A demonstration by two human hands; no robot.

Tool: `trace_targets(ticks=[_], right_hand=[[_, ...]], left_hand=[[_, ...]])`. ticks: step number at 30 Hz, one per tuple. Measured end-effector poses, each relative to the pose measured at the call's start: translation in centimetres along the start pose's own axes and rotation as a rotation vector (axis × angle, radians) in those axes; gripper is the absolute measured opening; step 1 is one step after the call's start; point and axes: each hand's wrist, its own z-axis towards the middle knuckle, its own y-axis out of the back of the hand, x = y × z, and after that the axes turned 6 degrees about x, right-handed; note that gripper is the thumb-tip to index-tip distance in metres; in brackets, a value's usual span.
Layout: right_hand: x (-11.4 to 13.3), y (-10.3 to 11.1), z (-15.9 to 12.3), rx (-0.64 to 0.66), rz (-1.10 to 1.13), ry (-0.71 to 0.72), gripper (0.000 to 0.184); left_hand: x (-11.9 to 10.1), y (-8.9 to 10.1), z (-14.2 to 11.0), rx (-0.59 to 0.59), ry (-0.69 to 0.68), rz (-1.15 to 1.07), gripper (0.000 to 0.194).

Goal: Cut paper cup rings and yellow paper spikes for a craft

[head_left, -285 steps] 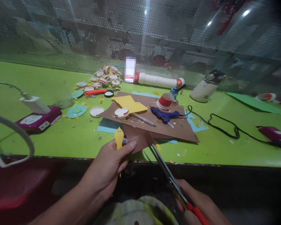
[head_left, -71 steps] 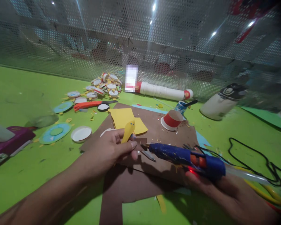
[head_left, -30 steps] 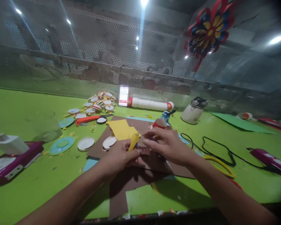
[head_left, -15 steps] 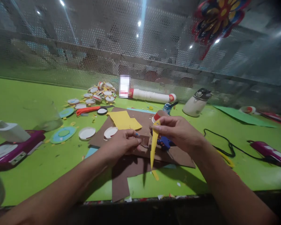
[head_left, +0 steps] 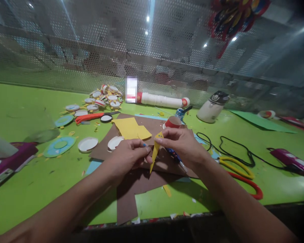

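Between the thumb and fingers of my right hand (head_left: pixel 183 143) is a narrow yellow paper strip (head_left: pixel 155 153). It tapers to a point at the bottom and bears small blue dots near its top. My left hand (head_left: pixel 131 153) is closed in a pinch right beside the strip; what its fingertips hold, if anything, is hidden. Below both hands lies brown card (head_left: pixel 128 199). A blue glue gun (head_left: pixel 176 157) rests on the card, partly behind my right hand. A red and white paper cup (head_left: pixel 172 122) stands just beyond that hand. Cut yellow paper (head_left: pixel 131 127) lies beyond my left hand.
Scissors with yellow and red handles (head_left: pixel 257 192) lie by my right forearm. Left of the card are white cup discs (head_left: pixel 88 144), a light-blue ring (head_left: pixel 60 146) and an orange cutter (head_left: pixel 87 118). Stacked cups (head_left: pixel 162 100) and a grey-white jug (head_left: pixel 210 111) are behind. A black cord (head_left: pixel 239 158) crosses the right.
My right hand has brought the yellow strip left and slightly upward, close to my left fingertips. The view has shifted a little, and the scissors' handles now show more.
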Motion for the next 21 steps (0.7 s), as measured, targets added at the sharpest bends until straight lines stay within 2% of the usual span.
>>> trace_targets(ticks=[4, 8, 13, 21], right_hand=[[-0.1, -0.3, 0.0, 0.023, 0.038, -0.026, 0.023], [-0.4, -0.3, 0.0, 0.023, 0.039, -0.025, 0.026], [-0.6, -0.1, 0.1, 0.044, 0.019, -0.015, 0.021], [-0.7, -0.2, 0.0, 0.054, 0.036, -0.022, 0.017]], left_hand=[[0.2, 0.1, 0.2, 0.001, 0.023, -0.013, 0.016], [0.5, 0.2, 0.2, -0.026, 0.021, 0.068, 0.018], [0.5, 0.1, 0.0, -0.025, -0.016, 0.094, 0.019], [1.3, 0.3, 0.3, 0.067, 0.002, 0.065, 0.023]])
